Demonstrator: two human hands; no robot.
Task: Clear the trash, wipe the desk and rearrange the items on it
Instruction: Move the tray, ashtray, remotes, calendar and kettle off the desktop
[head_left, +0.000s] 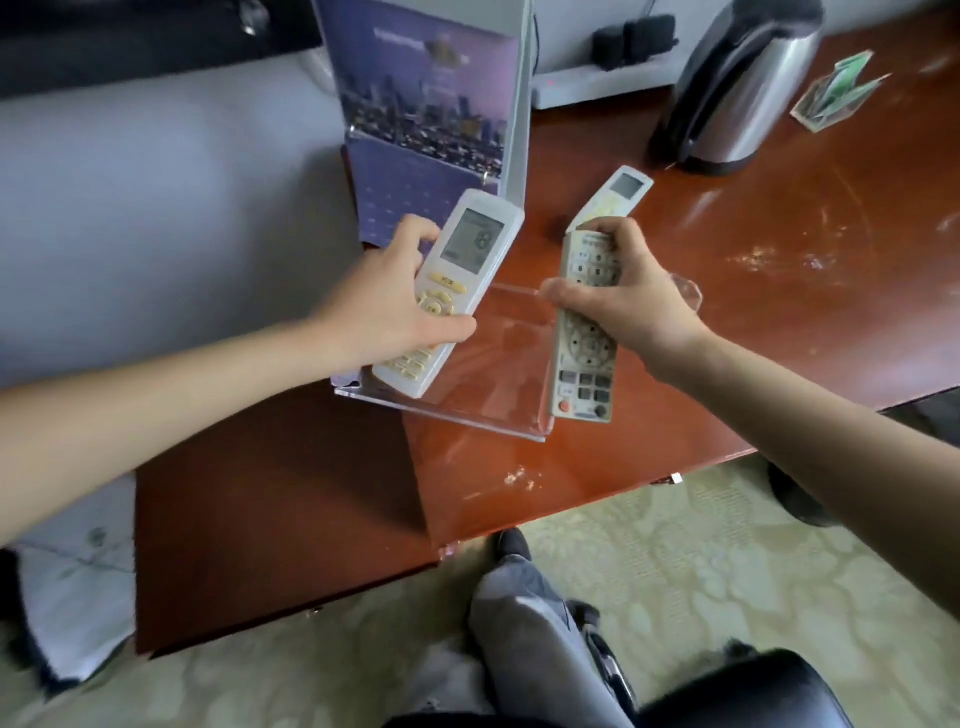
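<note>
while pale crumbs (519, 475) are lying close to the near edge of the glossy reddish-brown wooden desk (311, 493), the rearranging is looking under way and the wiping is looking undone. just beyond the crumbs, a clear acrylic stand (483, 415) is sitting on the desk with two remotes hanging over it. the left hand (395, 306) is gripping a white air-conditioner remote with a grey screen (467, 249), fingers curled round its sides, its lower end close to the stand's left corner. the right hand (634, 306) is clasping a grey many-buttoned television remote (584, 374) over the stand's right end. a second slim white remote (623, 189) is poking out behind that hand; whether it is being held too, i cannot tell. farther right, whitish smears (753, 257) are marking the surface, so cleaning is probably remaining. along the far edge a purple cityscape calendar (426, 104), a white power strip (587, 85), a steel kettle (737, 88) and a small clear card holder (836, 93) are standing.
</note>
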